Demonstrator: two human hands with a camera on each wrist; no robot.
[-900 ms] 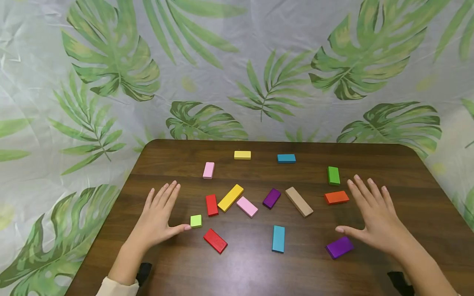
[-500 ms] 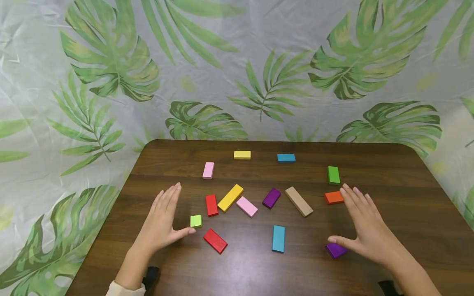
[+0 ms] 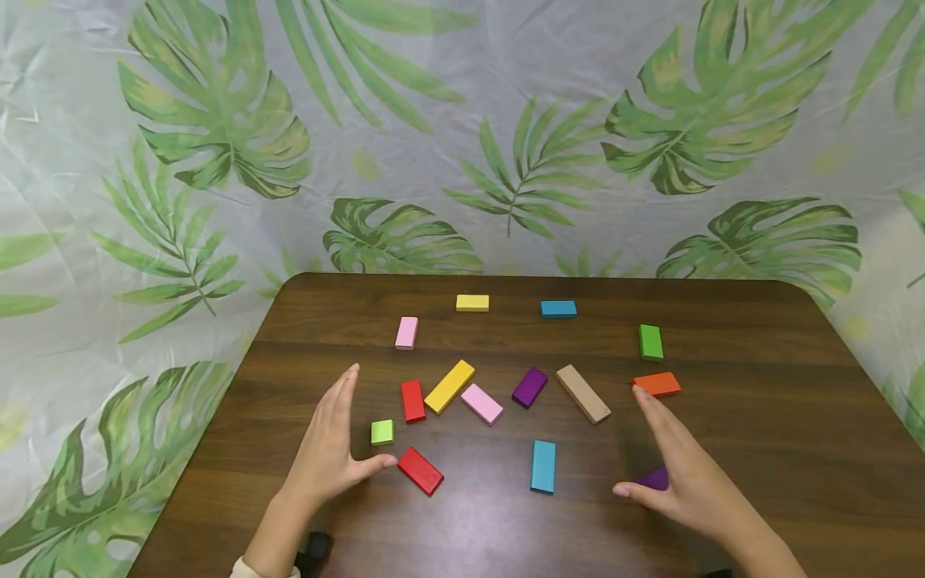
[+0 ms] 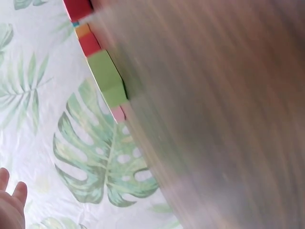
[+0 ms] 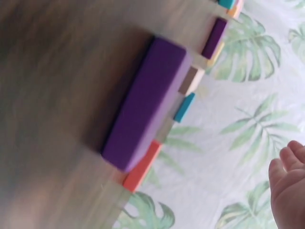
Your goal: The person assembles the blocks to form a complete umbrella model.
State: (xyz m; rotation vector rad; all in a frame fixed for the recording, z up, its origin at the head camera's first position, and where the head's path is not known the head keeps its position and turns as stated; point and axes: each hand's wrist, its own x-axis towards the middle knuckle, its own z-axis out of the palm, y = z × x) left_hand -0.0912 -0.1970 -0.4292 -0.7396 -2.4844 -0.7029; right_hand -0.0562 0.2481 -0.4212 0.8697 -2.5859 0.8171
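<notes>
My left hand [image 3: 327, 441] is held over the left side of the table with fingers straight and thumb spread, holding nothing. Its thumb tip lies beside a red block [image 3: 421, 471], and a lime green block [image 3: 382, 432] sits just right of the fingers. On the right, my right hand [image 3: 682, 474] also has straight fingers and nothing in its grasp. It partly covers a purple block [image 3: 655, 479], which shows large in the right wrist view. Its fingertips come right to the near edge of an orange block [image 3: 658, 384].
Between the hands lie a second red block [image 3: 413, 401], a long yellow block [image 3: 450, 387], pink [image 3: 482, 404], dark purple [image 3: 531, 388], tan [image 3: 583, 394] and light blue [image 3: 543, 466] blocks. Farther back are pink, pale yellow, blue and green [image 3: 651, 343] blocks. A leaf-print cloth [image 3: 405, 144] hangs behind the table [image 3: 780, 361].
Both hands have moved inward and nearer the front edge, turning more edge-on. The right hand now overlaps the purple block. The blocks have stayed where they were.
</notes>
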